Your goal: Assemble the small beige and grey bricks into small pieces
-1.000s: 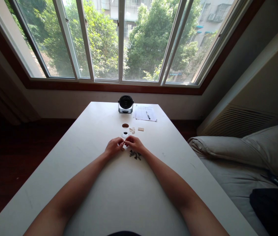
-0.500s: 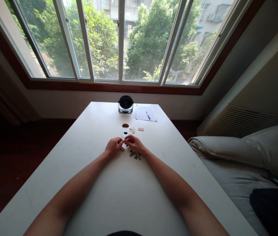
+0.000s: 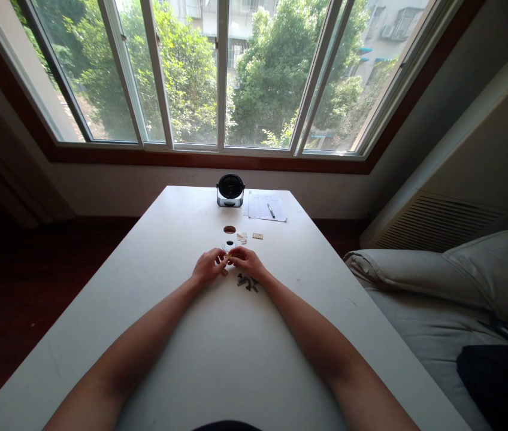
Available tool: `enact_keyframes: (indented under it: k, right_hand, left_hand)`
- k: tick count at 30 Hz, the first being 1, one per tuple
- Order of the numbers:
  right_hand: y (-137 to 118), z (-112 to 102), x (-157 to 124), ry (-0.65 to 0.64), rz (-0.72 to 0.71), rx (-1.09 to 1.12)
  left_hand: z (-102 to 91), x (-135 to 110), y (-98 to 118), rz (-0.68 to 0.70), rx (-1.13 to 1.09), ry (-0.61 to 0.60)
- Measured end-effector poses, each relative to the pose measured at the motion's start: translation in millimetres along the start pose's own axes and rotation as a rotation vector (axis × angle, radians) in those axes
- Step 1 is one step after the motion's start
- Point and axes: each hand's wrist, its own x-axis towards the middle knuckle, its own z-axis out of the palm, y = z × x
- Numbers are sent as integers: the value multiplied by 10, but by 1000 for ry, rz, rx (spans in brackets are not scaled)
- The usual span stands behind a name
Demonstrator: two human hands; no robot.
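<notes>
Where both hands [image 3: 208, 266] [image 3: 244, 260] meet, they pinch a tan piece [image 3: 227, 256].

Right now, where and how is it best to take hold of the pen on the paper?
Probably by the middle of the pen, pinched across its slim barrel from above: it lies flat on the paper, its upper side uncovered.

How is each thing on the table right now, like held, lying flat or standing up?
Left hand: pinching the small tan piece
Right hand: pinching the same piece
Dark gray pieces: loosely scattered
Tan block: lying flat
Paper sheets: lying flat
Pen: lying on the paper
Round black device: upright in its stand; on or off, I can't tell
Round hole: uncovered
</notes>
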Motion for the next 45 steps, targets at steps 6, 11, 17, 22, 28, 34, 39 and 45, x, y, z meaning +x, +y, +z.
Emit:
enact_keyframes:
  k: [6, 11, 17, 22, 28, 34, 39, 45]
  right_hand:
    - [-14, -4, -17, 2, 48, -64]
    - [22, -8, -16, 11, 28, -75]
    - [90, -13, 6, 22, -12, -55]
    - [86, -17, 19, 22, 8, -72]
    - [56, -24, 16, 6, 3, -70]
    - [31, -23, 2, -6, 9, -85]
    - [2, -22, -5, -13, 1, -67]
    - [10, -32, 4, 6, 9, -55]
  left_hand:
    - [-8, 6, 6, -13, 41, -18]
    - [-10, 3, 10, 0, 44, -18]
    - [-12, 5, 9, -2, 43, -54]
    - [5, 4, -7, 0, 61, -44]
    - [9, -2, -11, 6, 9, -21]
    - [-5, 7, 10, -12, 10, -25]
    - [6, 11, -9, -3, 10, -16]
    - [19, 4, -14, -20, -28, -28]
